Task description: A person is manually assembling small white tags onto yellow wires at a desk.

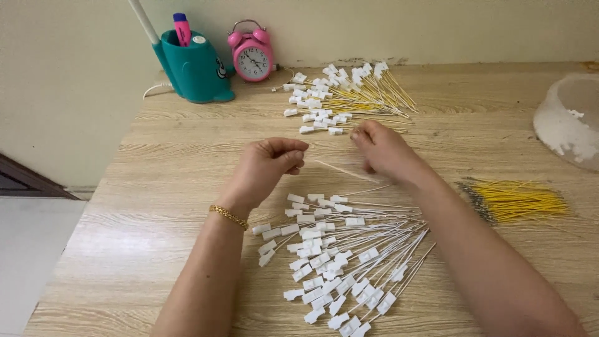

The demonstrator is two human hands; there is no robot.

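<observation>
Fingers (293, 159) of my left hand (268, 165) are curled shut, pinching one end of a thin pale wire (337, 170); those of my right hand (380, 150) are bunched closed too, near its other end, though whether they actually grip it I cannot tell. The wire slants between both hands, above the wooden desk (175, 181). Just below my hands lies a fanned heap of white-tagged white wires (340, 256). Beyond my right hand sits a second heap, white connectors on yellow wires (343, 100). Off to the right rests a bundle of bare yellow wires (518, 201), and past it a round whitish tub (564, 118). At the desk's far left edge stand a teal pen holder (194, 68) and a pink alarm clock (252, 57).
</observation>
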